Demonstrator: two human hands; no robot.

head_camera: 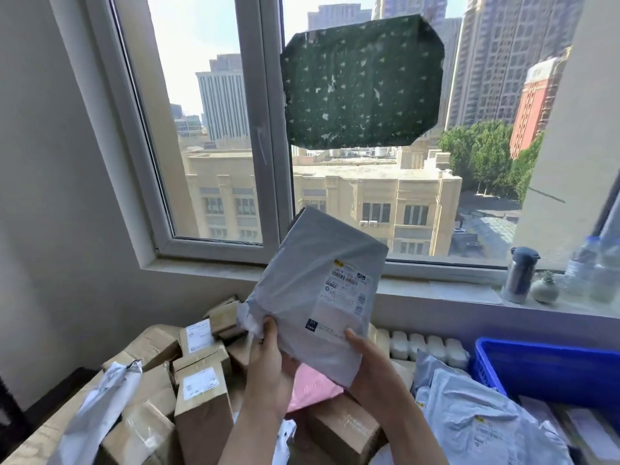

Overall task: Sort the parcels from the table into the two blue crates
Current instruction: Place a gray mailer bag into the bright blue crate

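I see a dark green speckled sheet [362,82] stuck on the window's [260,112] right pane. Under the window, on its sill [436,292], stand a grey flask [521,275], a small round pot [545,290] and clear bottles [600,270].

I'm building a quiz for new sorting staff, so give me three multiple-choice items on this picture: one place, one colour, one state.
1. Where is the blue crate? A) far left B) right edge of the view C) on the windowsill
2. What colour is the flat mailer just below the grey mailer? A) pink B) green C) black
3. How is the grey mailer held? A) lying on boxes B) by one hand C) lifted by both hands
Answers: B, its blue wall shows at the right; A, pink shows between the wrists; C, left hand and right hand both grip its lower edge.
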